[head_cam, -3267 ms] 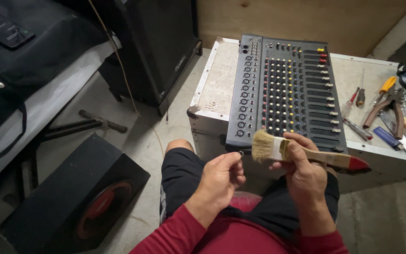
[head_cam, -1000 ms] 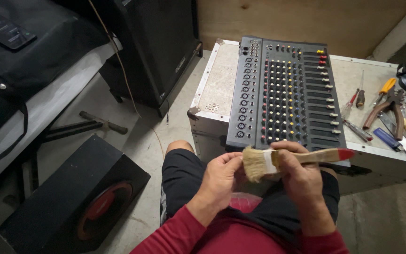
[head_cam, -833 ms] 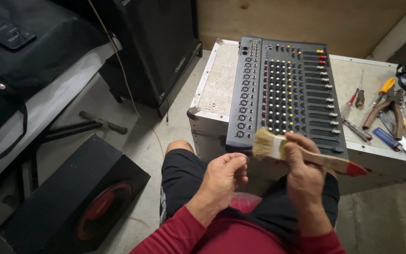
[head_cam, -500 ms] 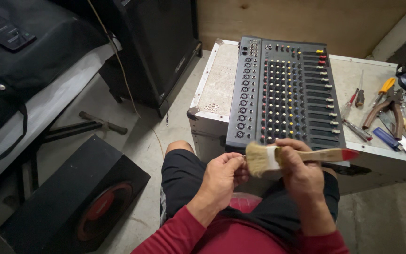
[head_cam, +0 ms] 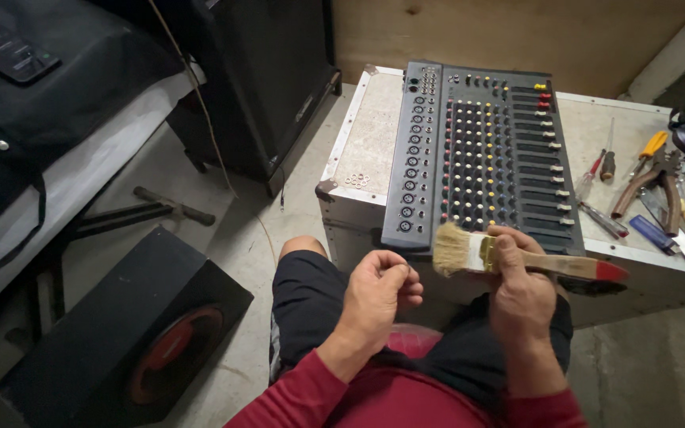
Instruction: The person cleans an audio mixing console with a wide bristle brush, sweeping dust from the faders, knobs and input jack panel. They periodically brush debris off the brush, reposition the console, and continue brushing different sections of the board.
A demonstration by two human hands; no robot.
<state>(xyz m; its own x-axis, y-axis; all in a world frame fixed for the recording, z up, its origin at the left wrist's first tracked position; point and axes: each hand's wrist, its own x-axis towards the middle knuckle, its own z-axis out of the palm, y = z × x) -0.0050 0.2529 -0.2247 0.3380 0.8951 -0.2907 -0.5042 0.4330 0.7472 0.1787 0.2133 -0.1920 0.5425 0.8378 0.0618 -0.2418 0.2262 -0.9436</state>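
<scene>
Right hand (head_cam: 521, 289) grips paintbrush (head_cam: 517, 259); left hand (head_cam: 378, 289) curled beside bristles; mixer (head_cam: 481, 158) behind.

You wear a dark red long-sleeved top, its cuffs ending at both wrists, and black shorts that leave your knee bare at eleven o'clock. Your left hand (head_cam: 376, 289) and right hand (head_cam: 519, 287) are bare, without gloves.

A black speaker box (head_cam: 120, 333) lies on the floor; pliers (head_cam: 660, 186) rest on the case.
</scene>
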